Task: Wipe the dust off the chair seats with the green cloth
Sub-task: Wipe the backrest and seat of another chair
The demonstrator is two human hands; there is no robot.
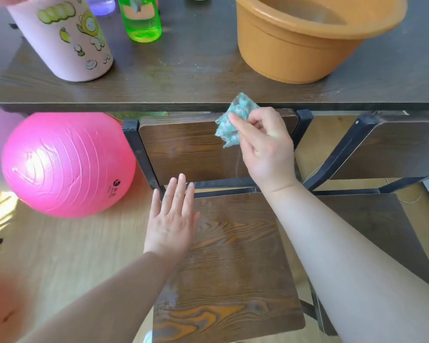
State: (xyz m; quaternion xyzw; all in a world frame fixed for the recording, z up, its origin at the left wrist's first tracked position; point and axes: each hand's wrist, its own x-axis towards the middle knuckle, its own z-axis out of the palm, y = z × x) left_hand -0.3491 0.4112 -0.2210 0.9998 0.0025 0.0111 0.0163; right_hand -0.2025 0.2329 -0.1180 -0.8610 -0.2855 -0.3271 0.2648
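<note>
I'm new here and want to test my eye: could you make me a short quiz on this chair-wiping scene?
1. True or false: the crumpled green cloth is pressed flat on the dark wooden chair seat.
2. Which hand pinches the cloth?
A. left hand
B. right hand
3. Fill in: the shiny pink exercise ball rests on the ____, left of the chair.

Key: 1 false, it is held up in front of the chair's backrest; 2 B; 3 floor.
</note>
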